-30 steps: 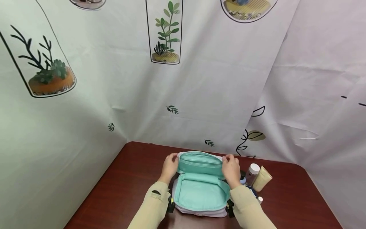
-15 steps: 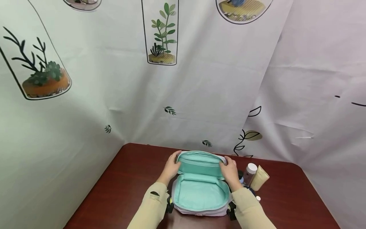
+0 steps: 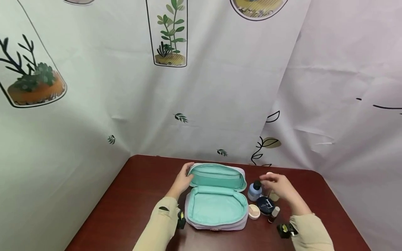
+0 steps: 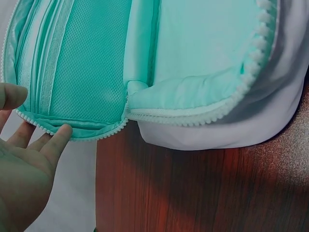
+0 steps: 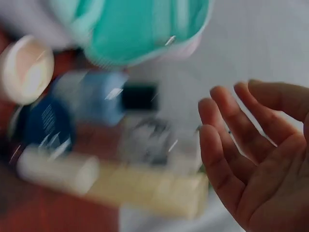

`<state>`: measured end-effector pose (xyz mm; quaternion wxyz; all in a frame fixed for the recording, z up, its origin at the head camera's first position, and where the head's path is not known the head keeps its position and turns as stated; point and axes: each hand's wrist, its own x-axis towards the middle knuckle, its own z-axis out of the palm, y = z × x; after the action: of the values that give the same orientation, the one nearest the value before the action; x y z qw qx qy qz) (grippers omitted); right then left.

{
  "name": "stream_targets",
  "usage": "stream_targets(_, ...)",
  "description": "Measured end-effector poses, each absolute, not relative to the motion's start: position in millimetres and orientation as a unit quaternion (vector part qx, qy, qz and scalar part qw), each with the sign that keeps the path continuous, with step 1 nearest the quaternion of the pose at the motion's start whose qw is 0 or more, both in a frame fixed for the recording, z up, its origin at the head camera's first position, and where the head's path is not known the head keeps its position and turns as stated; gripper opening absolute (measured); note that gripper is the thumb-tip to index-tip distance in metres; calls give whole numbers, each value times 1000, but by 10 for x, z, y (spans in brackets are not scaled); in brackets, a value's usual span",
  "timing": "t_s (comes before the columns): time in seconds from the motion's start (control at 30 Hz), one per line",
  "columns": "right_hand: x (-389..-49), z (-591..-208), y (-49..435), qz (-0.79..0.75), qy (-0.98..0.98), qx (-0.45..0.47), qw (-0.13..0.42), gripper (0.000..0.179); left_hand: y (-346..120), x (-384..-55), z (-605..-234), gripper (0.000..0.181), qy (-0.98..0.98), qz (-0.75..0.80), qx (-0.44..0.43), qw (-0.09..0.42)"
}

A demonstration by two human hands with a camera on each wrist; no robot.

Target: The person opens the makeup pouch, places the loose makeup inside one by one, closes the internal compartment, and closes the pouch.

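A toiletry bag (image 3: 216, 211) with teal lining and pale lilac outside lies unzipped on the table, its lid folded back. My left hand (image 3: 181, 181) holds the lid's left edge, thumb on the inner side; the left wrist view has some fingers passing behind the white zip (image 4: 108, 133). My right hand (image 3: 282, 187) is right of the bag with loosely bent fingers and nothing in them. Below and beside it stand a blue bottle (image 3: 254, 192) with a black cap, a clear jar (image 5: 145, 137) and a cream tube (image 5: 149, 191), blurred in the right wrist view.
Nearer the front lie a dark blue round compact (image 3: 265, 205), a white-rimmed powder case (image 3: 253, 211) and a small white-capped bottle (image 3: 274, 214). The red-brown table (image 3: 125, 209) ends at a printed white cloth (image 3: 201, 104) behind and at the left.
My right hand has let go of the lid's right edge and moved right, over the bottles. My left hand stays at the lid. The head view has turned slightly right.
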<state>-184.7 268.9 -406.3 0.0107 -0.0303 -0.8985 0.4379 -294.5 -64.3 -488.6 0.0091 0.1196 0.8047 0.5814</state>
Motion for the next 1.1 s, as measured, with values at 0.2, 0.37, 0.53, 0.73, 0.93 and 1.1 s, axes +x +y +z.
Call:
stream_targets(0.2,-1681,-4418,3034,409,-913,7,-14,21,-628,-2944,-4861,47,819,563,108,-9)
stream_targets(0.37,-1628,-4628,3193,447,-890,35,-82,32,-596,-2940,-4826,45,820,562,100,-32)
stream_targets(0.53,-1600,-4717,3258,461,-879,37,-117,36,-578,-2910,-4798,45,818,568,88,-19)
stream_targets(0.73,-1555,-4780,3250,443,-889,19,-115,26,-604,-2868,-4810,45,814,571,105,-23)
stream_targets(0.93,-1572,-4754,3288,436,-896,40,-74,24,-618,-2866,-4827,44,814,569,113,-26)
stream_targets(1.1,-1638,-4545,3209,428,-900,43,-67,34,-604,-2865,-4814,44,820,560,112,-35)
